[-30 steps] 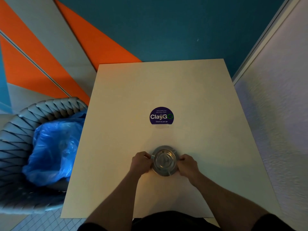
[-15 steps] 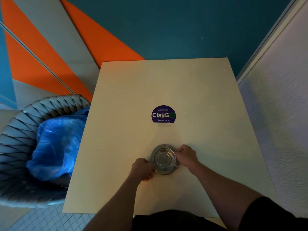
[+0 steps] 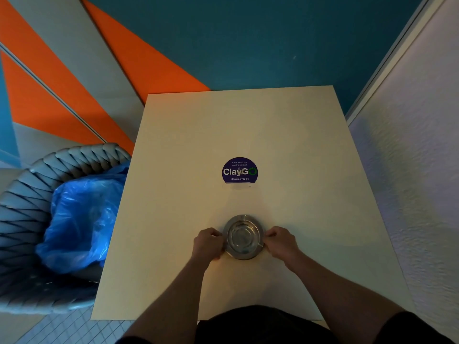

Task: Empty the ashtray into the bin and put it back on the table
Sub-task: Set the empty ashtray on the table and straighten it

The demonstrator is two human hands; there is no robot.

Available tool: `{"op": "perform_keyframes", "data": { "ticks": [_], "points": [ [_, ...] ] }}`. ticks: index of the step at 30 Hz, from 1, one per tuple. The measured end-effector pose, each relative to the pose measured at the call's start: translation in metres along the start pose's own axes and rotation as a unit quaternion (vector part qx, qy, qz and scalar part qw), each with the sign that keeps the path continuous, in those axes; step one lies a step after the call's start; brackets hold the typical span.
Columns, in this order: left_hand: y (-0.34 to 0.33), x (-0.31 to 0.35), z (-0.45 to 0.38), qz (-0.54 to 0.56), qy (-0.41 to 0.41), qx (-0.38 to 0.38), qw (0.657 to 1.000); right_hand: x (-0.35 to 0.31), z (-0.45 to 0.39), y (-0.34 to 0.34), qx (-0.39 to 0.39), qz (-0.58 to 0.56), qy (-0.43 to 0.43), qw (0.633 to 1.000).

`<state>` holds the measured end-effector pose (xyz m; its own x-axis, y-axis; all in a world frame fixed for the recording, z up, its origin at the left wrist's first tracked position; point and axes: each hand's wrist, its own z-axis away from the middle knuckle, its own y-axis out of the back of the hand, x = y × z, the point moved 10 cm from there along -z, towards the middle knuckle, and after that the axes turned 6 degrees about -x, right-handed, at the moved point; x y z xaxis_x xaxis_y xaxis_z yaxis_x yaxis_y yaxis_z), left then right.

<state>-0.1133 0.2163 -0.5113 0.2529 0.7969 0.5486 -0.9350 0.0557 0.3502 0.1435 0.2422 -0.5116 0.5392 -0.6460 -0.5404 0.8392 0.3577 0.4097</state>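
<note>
A round silver metal ashtray (image 3: 243,236) sits on the cream table (image 3: 238,125), near its front edge. My left hand (image 3: 208,243) grips the ashtray's left rim with curled fingers. My right hand (image 3: 281,241) pinches the right rim. The bowl of the ashtray looks shiny and I see no ash in it. The bin (image 3: 27,194), a grey woven basket lined with a blue plastic bag (image 3: 79,219), stands on the floor beside the table's left edge.
A round purple "ClayGo" sticker (image 3: 239,170) is stuck to the table's middle, just beyond the ashtray. A white textured wall (image 3: 409,170) runs close along the table's right side. A teal and orange wall stands behind the table.
My left hand slid down to the ashtray's lower left half a second ago and is back on the left rim now. The ashtray has stayed on the table.
</note>
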Motion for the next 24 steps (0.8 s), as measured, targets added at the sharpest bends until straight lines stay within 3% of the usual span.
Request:
{"op": "perform_keyframes", "data": {
  "ticks": [24],
  "points": [
    [0.007, 0.027, -0.021, 0.033, -0.004, 0.010, 0.999, -0.030, -0.024, 0.011, 0.008, -0.022, 0.009, 1.000]
  ]
}}
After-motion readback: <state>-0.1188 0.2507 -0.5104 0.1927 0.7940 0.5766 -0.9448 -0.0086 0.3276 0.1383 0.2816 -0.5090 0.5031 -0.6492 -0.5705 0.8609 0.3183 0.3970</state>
